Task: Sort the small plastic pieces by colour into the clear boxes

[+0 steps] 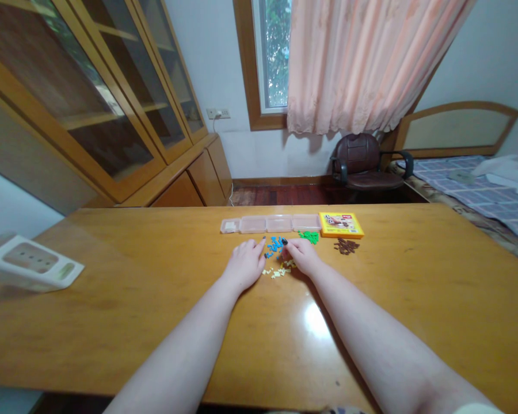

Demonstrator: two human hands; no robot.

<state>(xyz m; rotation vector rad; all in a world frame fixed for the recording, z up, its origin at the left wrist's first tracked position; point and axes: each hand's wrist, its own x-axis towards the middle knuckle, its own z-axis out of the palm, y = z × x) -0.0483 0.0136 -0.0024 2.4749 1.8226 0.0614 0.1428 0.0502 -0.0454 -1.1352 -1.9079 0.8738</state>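
My left hand (245,263) rests on the wooden table (112,276), fingers stretched toward a small heap of blue pieces (274,246). My right hand (302,255) lies just right of that heap, its fingertips curled and touching the blue pieces. Pale yellow pieces (278,270) lie between the two hands. A green heap (309,236) and a brown heap (346,246) sit further right. Behind them stands a clear compartment box (270,223) and a yellow lid (341,225) with a picture.
A white plastic object (28,264) lies at the table's left edge. Beyond the table are a glass-door wooden cabinet (112,109), a brown armchair (365,164), a pink curtain (362,63) at the window and a bed (479,184) at the right.
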